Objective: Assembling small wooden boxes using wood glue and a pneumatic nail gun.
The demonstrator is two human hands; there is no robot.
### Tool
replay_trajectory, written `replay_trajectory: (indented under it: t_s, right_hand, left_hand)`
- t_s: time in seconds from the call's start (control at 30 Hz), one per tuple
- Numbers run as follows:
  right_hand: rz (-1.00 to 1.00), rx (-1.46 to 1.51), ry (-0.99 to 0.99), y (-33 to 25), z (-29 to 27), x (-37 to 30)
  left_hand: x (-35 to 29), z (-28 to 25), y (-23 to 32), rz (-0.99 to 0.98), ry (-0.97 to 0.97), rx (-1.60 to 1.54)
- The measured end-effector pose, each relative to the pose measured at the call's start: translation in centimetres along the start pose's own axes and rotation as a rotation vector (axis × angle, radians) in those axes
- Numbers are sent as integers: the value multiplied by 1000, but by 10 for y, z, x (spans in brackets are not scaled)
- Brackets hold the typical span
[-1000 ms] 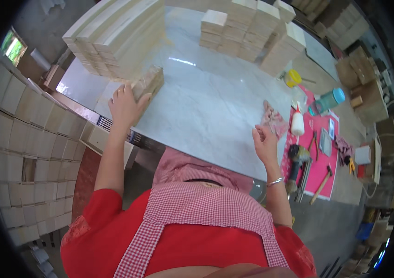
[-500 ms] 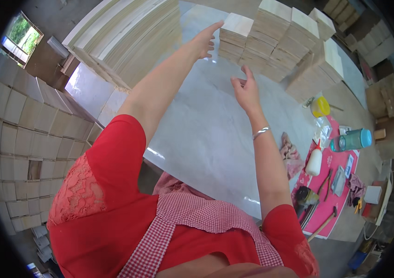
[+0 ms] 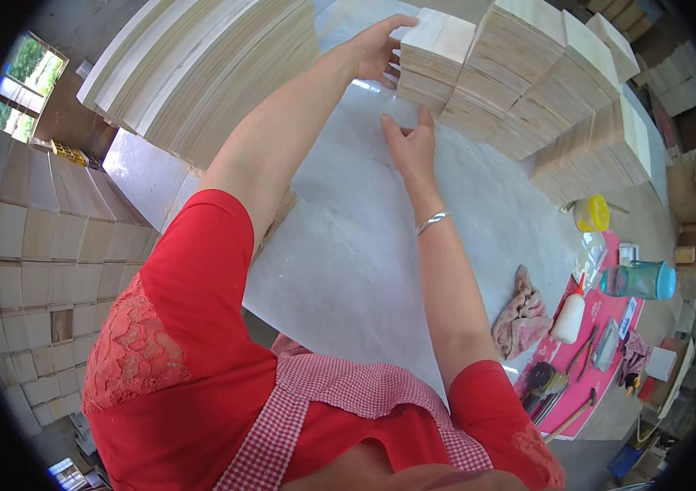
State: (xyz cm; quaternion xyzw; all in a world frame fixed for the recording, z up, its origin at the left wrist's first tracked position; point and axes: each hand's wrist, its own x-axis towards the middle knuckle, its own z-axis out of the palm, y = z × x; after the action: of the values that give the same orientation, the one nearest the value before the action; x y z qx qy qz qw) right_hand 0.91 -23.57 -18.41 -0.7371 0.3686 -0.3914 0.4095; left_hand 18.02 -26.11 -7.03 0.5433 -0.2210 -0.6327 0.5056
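A short stack of pale wooden blocks [image 3: 438, 37] stands on the far part of the smooth grey-white tabletop [image 3: 340, 237]. My left hand [image 3: 379, 51] reaches to its left side, fingers apart and slightly curved, with the fingertips at or against the wood. Nearer to me, my right hand [image 3: 411, 147] is held above the tabletop, thumb and forefinger spread and nothing between them. Its forefinger points at the base of that stack; whether it touches cannot be made out. Taller stacks of the same blocks [image 3: 516, 49] adjoin on the right.
Long layered boards [image 3: 201, 74] rise at the far left; a wall of stacked blocks [image 3: 29, 245] fills the left. On the right are a crumpled cloth [image 3: 522, 315], a white glue bottle [image 3: 569, 317], a teal water bottle [image 3: 639, 281], a yellow tub [image 3: 592, 214] and a hammer [image 3: 573, 413].
My left hand has come right up to the side of the short stack. My right hand has moved left and farther away, toward its base. The whole view has shifted slightly.
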Motion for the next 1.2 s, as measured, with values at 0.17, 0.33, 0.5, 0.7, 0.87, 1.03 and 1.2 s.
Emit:
replay_trajectory:
  t_s: [0.17,0.33,0.5,0.7,0.87,1.03,1.2]
  right_hand:
    - [68,102,-91,-12,3,14]
    - [24,138,-88,-32,-8,11]
    - [30,130,90,-38,-6,6]
    - [121,189,29,-46,-8,14]
    - [91,237,-56,-45,0,9]
    - [95,255,-103,-52,-9,1]
    - [-123,275,-21,-60,-64,-18]
  left_hand:
    - [7,-15,24,-32,-41,117]
    - [7,-19,31,7,6,251]
    - [-5,-2,27,73,79,170]
    - [-6,1,25,71,49,222]
    - [-14,-8,22,84,58,102]
    - [-53,-8,16,126,109,-3]
    - [-85,16,-27,233,145,-162]
